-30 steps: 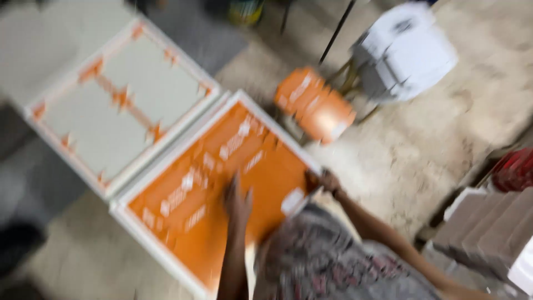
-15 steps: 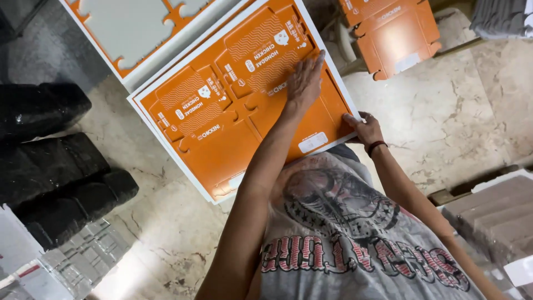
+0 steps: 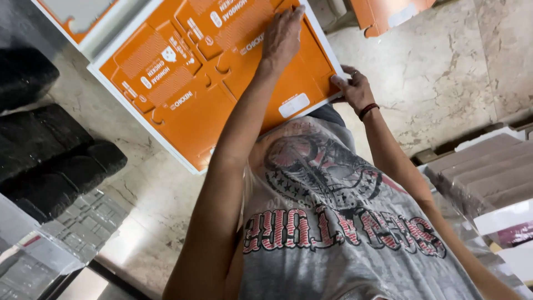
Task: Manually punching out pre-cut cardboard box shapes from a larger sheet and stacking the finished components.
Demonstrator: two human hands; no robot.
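head view: the big orange card sheet (image 3: 211, 83) lies flat on the stone floor (image 3: 444, 72), right in front of the person. its long side runs from low left to high right. the left hand (image 3: 282, 34) lies flat on top of it, fingers spread. the right hand (image 3: 355, 89) pinches the near right edge, fingers closed on it. both hands touch the sheet.

A grey sleeveless shirt (image 3: 344, 233) is being worn, printed across the chest with a dark round emblem above a band of red and white block lettering. Both arms are being left bare, and a dark red band (image 3: 367, 110) is being worn around the right wrist, just above the shirt.
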